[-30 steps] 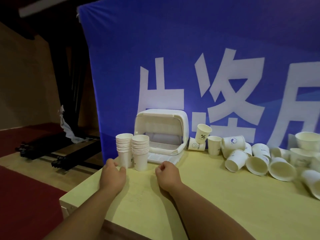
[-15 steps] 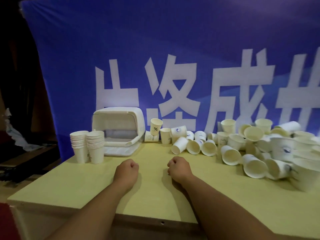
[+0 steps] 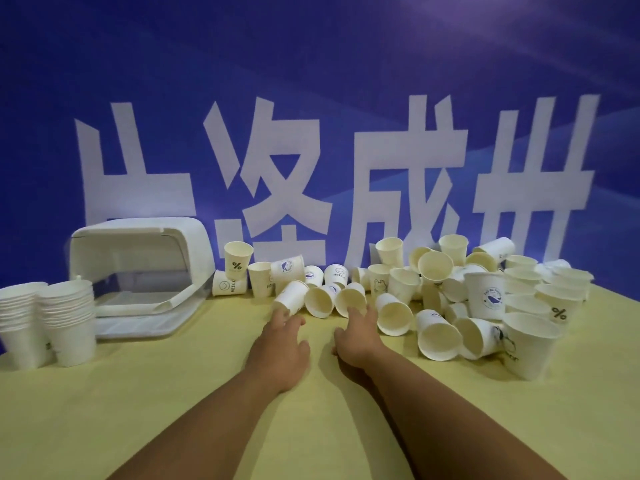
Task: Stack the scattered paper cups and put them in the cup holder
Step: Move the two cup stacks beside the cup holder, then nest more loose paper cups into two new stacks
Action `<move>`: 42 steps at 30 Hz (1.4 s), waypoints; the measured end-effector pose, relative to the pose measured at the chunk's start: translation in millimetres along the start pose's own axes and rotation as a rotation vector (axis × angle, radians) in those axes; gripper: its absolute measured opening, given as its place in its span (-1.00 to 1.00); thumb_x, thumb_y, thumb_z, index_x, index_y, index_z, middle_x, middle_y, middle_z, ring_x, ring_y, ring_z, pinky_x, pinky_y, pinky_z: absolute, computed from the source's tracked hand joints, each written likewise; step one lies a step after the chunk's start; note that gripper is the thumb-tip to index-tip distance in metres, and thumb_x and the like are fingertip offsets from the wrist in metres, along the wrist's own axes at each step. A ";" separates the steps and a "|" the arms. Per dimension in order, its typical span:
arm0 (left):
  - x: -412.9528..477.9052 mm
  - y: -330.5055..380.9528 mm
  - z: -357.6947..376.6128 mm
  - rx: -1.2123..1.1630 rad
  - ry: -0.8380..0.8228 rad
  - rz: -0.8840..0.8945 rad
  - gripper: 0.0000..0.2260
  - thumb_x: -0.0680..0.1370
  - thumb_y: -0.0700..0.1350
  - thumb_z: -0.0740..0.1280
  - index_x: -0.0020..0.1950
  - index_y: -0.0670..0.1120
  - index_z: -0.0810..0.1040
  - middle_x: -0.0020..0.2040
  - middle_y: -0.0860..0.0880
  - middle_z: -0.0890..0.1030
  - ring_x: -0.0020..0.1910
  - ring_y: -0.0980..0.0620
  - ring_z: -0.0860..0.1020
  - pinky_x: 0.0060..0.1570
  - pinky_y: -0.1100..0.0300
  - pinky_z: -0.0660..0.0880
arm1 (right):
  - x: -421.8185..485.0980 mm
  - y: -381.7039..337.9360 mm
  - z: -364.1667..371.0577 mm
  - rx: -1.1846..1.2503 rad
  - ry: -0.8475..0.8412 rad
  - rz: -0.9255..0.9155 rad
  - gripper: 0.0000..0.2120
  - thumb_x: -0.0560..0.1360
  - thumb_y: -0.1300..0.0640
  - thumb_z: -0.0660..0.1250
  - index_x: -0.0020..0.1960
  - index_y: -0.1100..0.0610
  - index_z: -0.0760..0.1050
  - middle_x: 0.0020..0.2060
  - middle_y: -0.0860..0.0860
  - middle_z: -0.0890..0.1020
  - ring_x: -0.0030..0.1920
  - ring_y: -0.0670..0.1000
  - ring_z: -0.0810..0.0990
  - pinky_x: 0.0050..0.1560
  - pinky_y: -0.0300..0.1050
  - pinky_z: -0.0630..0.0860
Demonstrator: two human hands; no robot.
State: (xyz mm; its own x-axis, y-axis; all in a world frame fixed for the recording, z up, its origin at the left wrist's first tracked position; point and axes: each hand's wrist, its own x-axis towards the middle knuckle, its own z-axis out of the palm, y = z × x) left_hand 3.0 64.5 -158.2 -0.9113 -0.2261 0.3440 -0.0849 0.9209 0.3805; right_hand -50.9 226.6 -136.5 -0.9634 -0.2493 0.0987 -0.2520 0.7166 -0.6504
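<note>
Several white paper cups (image 3: 450, 292) lie scattered in a pile across the middle and right of the yellow table (image 3: 173, 393), some upright, many on their sides. My left hand (image 3: 282, 344) stretches forward with fingers extended, its tips at a fallen cup (image 3: 292, 299). My right hand (image 3: 356, 336) reaches out the same way, fingertips touching the rim of another fallen cup (image 3: 349, 299). Neither hand holds anything. The white cup holder (image 3: 138, 261), lid raised, stands at the back left. Two stacks of nested cups (image 3: 48, 317) stand left of it.
A blue banner (image 3: 311, 116) with large white characters hangs right behind the table and the cups. An upright cup (image 3: 530, 344) stands near the right front of the pile.
Both hands have uncurled from fists and moved forward to the nearest fallen cups. The view has swung right and closer, showing more of the cup pile.
</note>
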 end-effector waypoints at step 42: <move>43.0 -10.6 -41.2 -0.376 -0.291 -0.022 -0.18 0.33 -0.10 0.47 0.48 0.27 0.15 0.06 0.05 0.57 -0.03 0.06 0.61 -0.14 0.16 0.55 | 10.2 5.0 -26.9 0.159 0.067 -0.148 -0.13 0.31 -0.32 0.49 0.48 -0.08 0.20 0.22 -0.11 0.47 0.20 0.00 0.50 0.13 -0.05 0.55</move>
State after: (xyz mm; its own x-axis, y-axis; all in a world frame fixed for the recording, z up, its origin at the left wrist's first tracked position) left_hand -18.7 32.0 -112.1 -0.9904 -0.0969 0.0981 -0.0030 0.7260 0.6877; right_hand -64.4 245.1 -118.5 -0.9221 -0.2968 0.2482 -0.3789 0.5624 -0.7350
